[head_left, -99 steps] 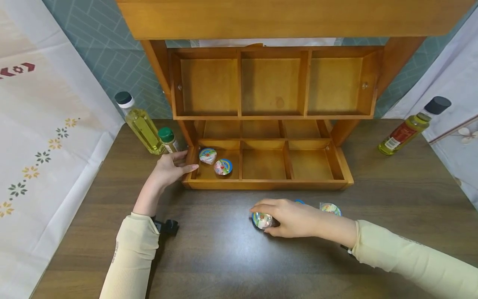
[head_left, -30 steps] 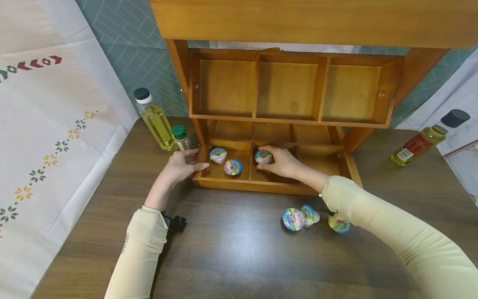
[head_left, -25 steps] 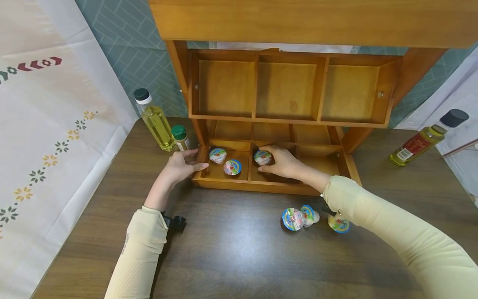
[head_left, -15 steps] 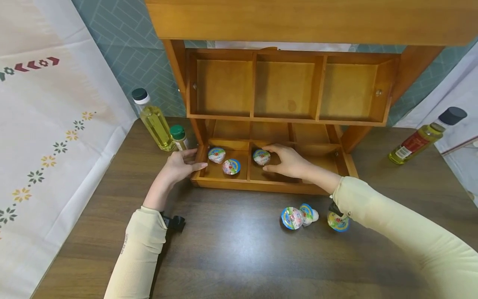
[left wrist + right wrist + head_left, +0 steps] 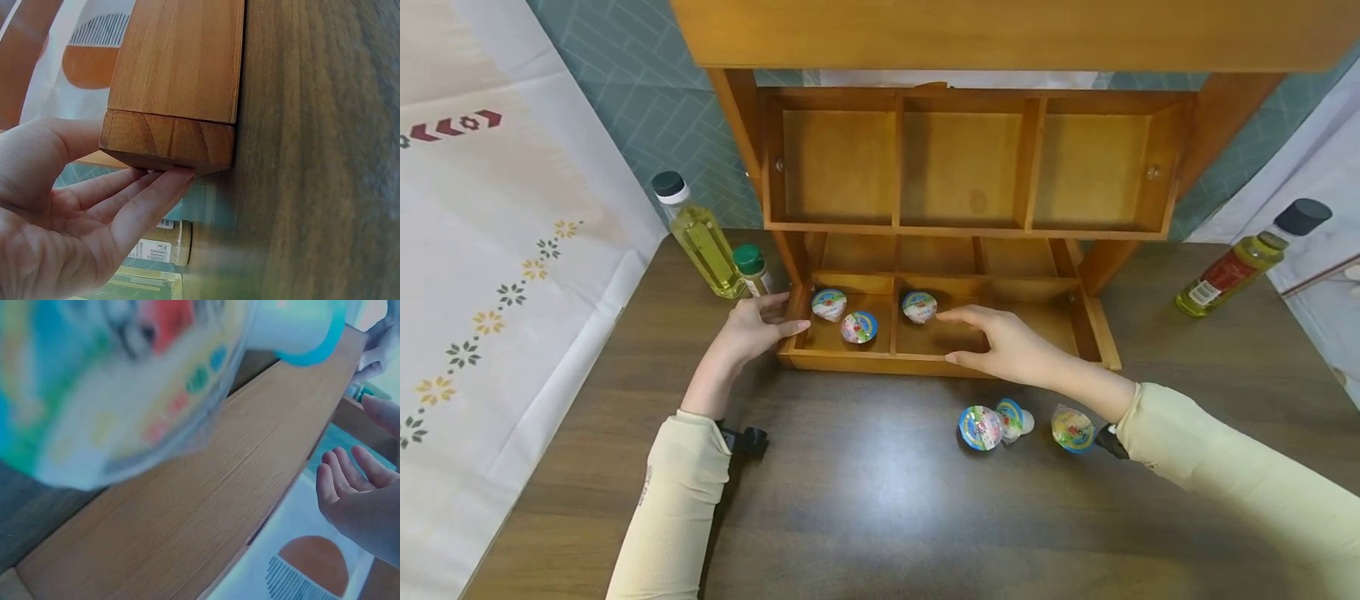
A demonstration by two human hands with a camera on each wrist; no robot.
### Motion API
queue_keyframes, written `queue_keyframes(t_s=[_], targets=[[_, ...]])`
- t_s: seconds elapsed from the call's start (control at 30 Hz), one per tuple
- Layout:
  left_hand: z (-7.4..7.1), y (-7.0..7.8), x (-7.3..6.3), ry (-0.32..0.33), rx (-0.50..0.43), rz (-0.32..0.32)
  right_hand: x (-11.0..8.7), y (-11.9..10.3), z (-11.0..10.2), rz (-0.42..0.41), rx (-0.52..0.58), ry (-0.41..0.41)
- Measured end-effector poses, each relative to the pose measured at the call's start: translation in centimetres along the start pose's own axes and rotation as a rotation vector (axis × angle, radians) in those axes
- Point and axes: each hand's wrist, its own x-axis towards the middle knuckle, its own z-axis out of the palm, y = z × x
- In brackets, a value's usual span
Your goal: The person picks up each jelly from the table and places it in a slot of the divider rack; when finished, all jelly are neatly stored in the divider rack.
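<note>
A wooden shelf rack (image 5: pixel 835 362) stands on the table, its low front tray split into three compartments. My left hand (image 5: pixel 748 332) pinches the tray's left side wall, thumb over the rim and fingers along the outside. My right hand (image 5: pixel 1011 346) hovers over the tray's front edge, fingers apart and holding nothing. Just left of its fingertips, a small jelly cup (image 5: pixel 919 307) sits in the middle compartment. Two jelly cups lie in the left compartment, a whitish one (image 5: pixel 829 304) and a pink one (image 5: pixel 859 327).
On the table before the rack lie a pink-lidded cup (image 5: pixel 981 428), a tipped cup (image 5: pixel 1013 419) touching it and a yellowish cup (image 5: pixel 1072 429) near my right wrist. An oil bottle (image 5: pixel 706 250) and a green-capped jar (image 5: pixel 752 271) stand left, another oil bottle (image 5: pixel 1228 271) right.
My right hand has carried a jelly cup from the table into the middle compartment, let go and drawn back to the right. My left hand stays at the tray's left end.
</note>
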Motion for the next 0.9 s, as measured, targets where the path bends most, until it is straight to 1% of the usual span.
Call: queue_keyframes(t_s=[0.07,0.17,0.3,0.4,0.53,0.63,0.67,0.83,0.9], targets=[[0.0,0.0,-0.1,0.004,0.006,0.005,-0.6,-0.2,0.0,-0.025,-0.006,0.016],[0.0,-0.1,0.0,0.011,0.009,0.018,-1.8,-0.4,0.0,-0.035,0.001,0.028],[0.2,-0.1,0.1,0.008,0.006,0.02,-3.6,-0.9,0.0,-0.058,0.042,0.032],[0.4,-0.1,0.2,-0.003,0.012,0.014,-5.0,-1.1,0.3,-0.119,0.072,0.031],[0.4,0.0,0.1,-0.005,0.017,0.008,-6.6,-1.1,0.9,-0.191,0.051,0.025],[0.3,0.0,0.0,-0.004,0.015,0.009,-7.5,-1.1,1.5,-0.197,0.007,0.026],[0.3,0.0,0.0,-0.005,0.015,0.01,-7.8,-1.1,1.6,-0.193,0.008,0.021],[0.1,0.0,-0.1,-0.003,0.013,0.007,-8.6,-0.9,2.1,-0.19,0.014,-0.033],[0.0,0.1,-0.2,0.001,0.015,0.005,-8.6,-0.8,2.2,-0.193,0.0,-0.049]])
